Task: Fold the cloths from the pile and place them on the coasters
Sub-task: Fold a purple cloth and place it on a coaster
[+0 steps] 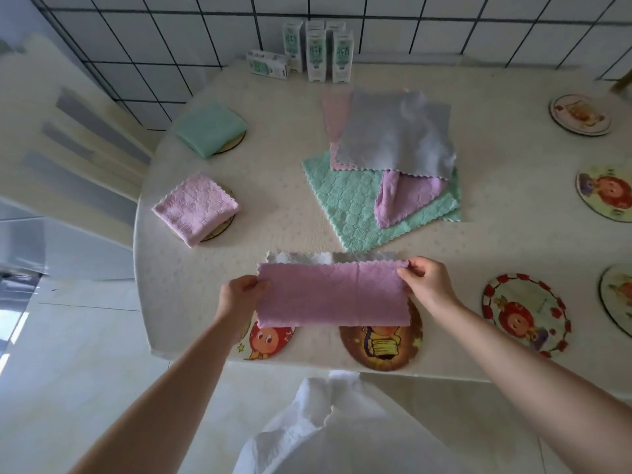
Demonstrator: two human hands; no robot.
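1. The left hand (241, 295) pinched the left end of a purple cloth (331, 294), and the right hand (425, 280) pinched its upper right corner; the two hands were well apart, each closed on the fabric.
2. The purple cloth lay folded over into a long band near the table's (191, 268) near edge, with a pale strip of its underside showing along the far side.
3. Its near edge covered part of two picture coasters: one (270, 340) on the left and one (379, 347) just right of it.
4. The pile (386, 165) of unfolded cloths sat around the middle of the table, grey on top over pink, purple and green.
5. Toward the left edge, a folded green cloth (210, 130) and a folded pink cloth (195, 208) each rested on a coaster.
6. More bare coasters (526, 314) lay along the right side.
7. Small cartons (316, 51) stood at the far edge by the tiled wall.
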